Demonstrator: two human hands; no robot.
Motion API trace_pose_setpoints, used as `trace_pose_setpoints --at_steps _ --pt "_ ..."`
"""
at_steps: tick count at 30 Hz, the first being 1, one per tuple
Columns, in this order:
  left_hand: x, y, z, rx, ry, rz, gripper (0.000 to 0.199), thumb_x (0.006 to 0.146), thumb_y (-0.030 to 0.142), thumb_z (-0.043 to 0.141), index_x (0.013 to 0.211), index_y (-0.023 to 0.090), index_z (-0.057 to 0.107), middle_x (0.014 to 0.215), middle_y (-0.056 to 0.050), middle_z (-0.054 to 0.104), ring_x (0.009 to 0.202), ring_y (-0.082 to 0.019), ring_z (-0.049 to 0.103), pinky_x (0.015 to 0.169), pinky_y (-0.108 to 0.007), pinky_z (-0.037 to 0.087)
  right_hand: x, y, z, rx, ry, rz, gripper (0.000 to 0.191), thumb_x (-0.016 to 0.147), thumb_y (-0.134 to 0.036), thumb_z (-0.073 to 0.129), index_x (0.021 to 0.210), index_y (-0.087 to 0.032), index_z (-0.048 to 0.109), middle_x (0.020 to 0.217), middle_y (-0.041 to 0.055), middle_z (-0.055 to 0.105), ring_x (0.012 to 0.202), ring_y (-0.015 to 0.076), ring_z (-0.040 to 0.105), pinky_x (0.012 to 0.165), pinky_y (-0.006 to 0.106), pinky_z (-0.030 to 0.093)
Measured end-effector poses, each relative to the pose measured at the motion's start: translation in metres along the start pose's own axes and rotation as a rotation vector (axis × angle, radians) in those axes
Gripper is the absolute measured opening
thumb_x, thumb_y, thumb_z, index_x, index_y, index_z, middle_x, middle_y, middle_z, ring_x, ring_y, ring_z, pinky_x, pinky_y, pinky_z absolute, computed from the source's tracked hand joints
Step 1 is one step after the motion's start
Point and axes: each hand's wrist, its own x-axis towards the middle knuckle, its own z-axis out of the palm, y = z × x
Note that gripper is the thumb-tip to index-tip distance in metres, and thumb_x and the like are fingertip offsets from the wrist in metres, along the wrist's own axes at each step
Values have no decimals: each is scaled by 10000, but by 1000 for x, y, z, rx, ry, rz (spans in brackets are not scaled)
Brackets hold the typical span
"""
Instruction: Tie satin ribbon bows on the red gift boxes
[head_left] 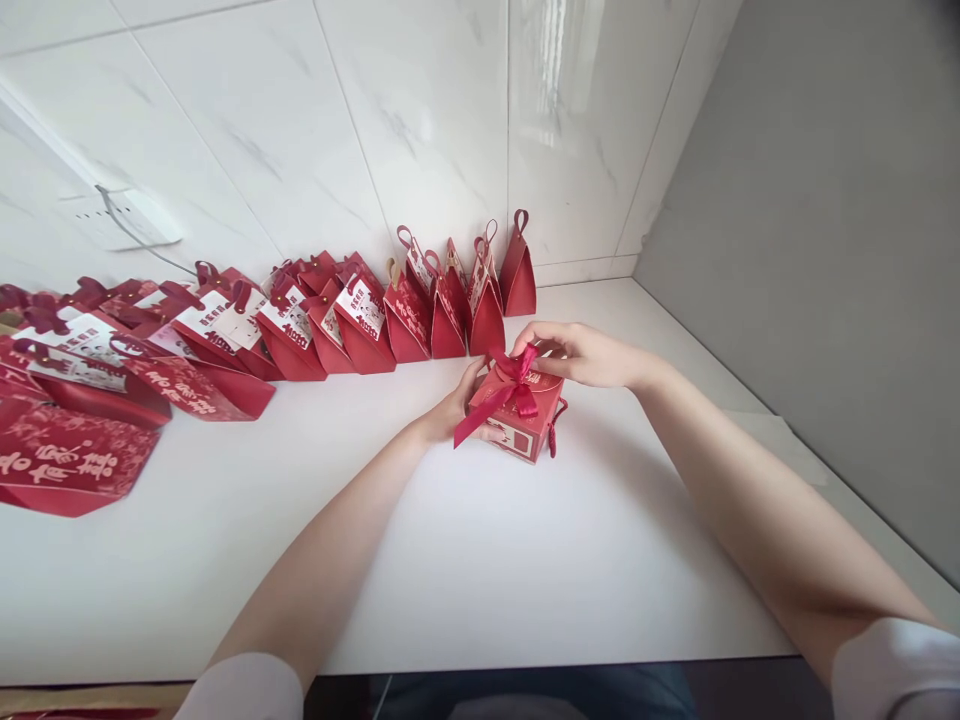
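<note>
A small red gift box [504, 440] with a pale picture panel on its front sits on the white table. A shiny crimson ribbon [523, 385] is tied in a bow on its lid, one tail hanging over the left front edge. A twisted red cord [556, 430] hangs at the box's right side. My left hand [454, 410] is wrapped round the left side of the box, thumb and fingers partly hidden behind it. From the upper right, my right hand [581, 352] reaches over the lid with its fingers bent and closed at the bow's loop.
Several red tent-shaped gift boxes [367, 320] with ribbon loops stand along the tiled wall, crowding the left. A large red box [71, 455] lies nearest at far left. A wall socket [135, 220] has a grey cable. A grey panel [825, 250] bounds the right side.
</note>
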Motion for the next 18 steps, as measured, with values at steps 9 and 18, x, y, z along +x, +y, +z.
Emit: trace_pose_setpoints --at_steps 9,18 --pt "6 -8 -3 135 205 1 1151 514 361 915 1449 243 254 1502 -191 379 1315 -345 481 1052 -488 454 -4 2 -10 -66 209 18 256 840 -231 560 1095 -238 572 1161 65 669 954 220 665 834 381 525" --pt "-40 132 -78 740 209 -491 387 754 558 679 881 196 729 875 -50 731 852 -228 680 798 -356 555 -3 44 -13 -49 -54 494 92 732 -227 660 818 -237 691 910 57 731 825 240 679 666 324 525"
